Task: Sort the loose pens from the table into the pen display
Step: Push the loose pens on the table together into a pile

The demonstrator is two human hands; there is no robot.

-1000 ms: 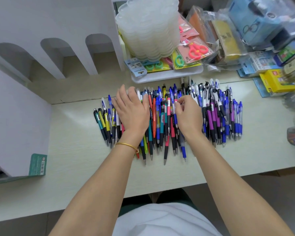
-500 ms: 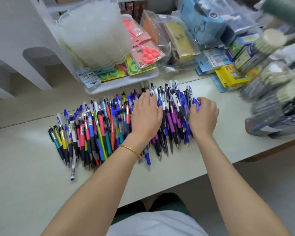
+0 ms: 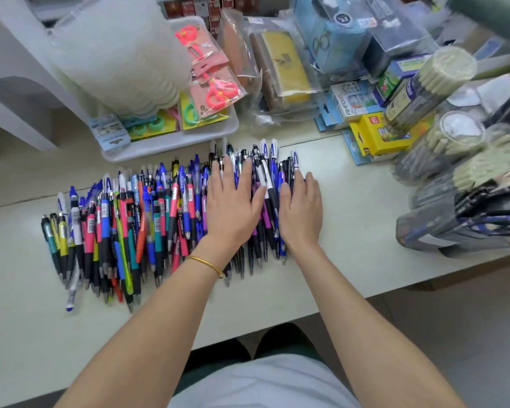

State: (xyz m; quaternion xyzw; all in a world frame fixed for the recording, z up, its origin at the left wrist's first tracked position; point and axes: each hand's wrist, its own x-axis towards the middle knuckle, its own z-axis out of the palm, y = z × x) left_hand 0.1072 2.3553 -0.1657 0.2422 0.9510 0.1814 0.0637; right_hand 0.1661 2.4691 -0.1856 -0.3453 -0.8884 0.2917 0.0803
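Press lightly with left hand (image 3: pixel 233 207) and right hand (image 3: pixel 302 210), both flat, straight-fingered and gripping nothing, on the right end of the multicoloured plastic click-pen row (image 3: pixel 124 225) on the pale table (image 3: pixel 365 231), then close inward to bunch like pens before lifting.

1. Pens (image 3: pixel 147 225) lie in a row across the counter (image 3: pixel 27 319).
2. A tray (image 3: pixel 171 145) stands at the row's 12 o'clock.
3. Left grip (image 3: pixel 233 207) and right grip (image 3: pixel 302 213) rest on its 3 o'clock end.
4. Pen holders (image 3: pixel 454 225) stand farther out at 3 o'clock.
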